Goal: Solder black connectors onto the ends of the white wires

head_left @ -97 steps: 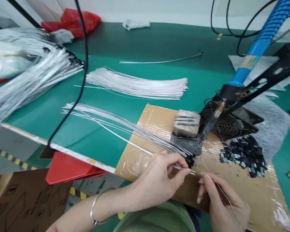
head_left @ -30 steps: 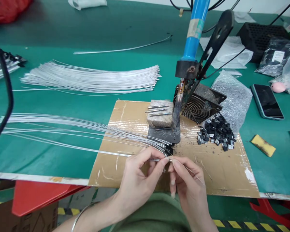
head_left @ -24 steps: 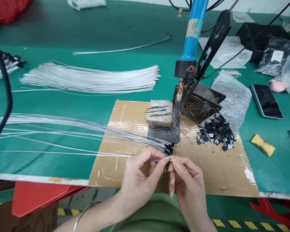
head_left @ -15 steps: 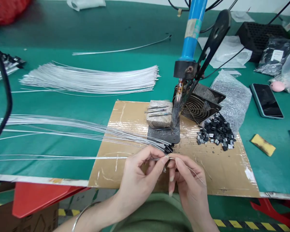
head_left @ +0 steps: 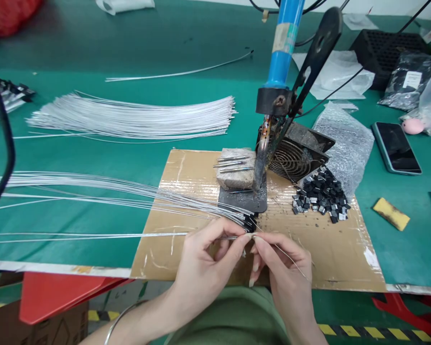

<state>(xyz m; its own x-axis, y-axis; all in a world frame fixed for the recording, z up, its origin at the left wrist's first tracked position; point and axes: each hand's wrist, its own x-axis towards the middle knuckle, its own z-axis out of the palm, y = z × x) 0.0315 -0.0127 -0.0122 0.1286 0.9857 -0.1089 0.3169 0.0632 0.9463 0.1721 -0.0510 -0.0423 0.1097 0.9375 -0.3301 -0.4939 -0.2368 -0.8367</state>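
My left hand [head_left: 213, 254] pinches white wires [head_left: 129, 236] that run off to the left edge. Fingertip to fingertip with it, my right hand [head_left: 282, 258] is closed on a thin wire [head_left: 292, 262], whose free length curves down over the fingers. What lies between the fingertips is too small to make out. Just behind my hands, a bundle of wires [head_left: 187, 199] ends in black connectors [head_left: 250, 221] on the cardboard [head_left: 330, 258]. A blue-handled soldering iron [head_left: 280, 67] stands tip down beside a grey block [head_left: 236, 177] bearing metal rods.
Black connector pieces [head_left: 321, 194] lie heaped right of the iron, near a small fan [head_left: 296, 155] and bubble wrap [head_left: 348, 143]. A phone [head_left: 397, 147] and yellow sponge [head_left: 391, 214] are at the right. A large white wire bundle [head_left: 136, 115] lies behind left.
My right hand has shifted slightly right, and more of the thin wire shows past its fingers. My left hand keeps nearly the same place and grip.
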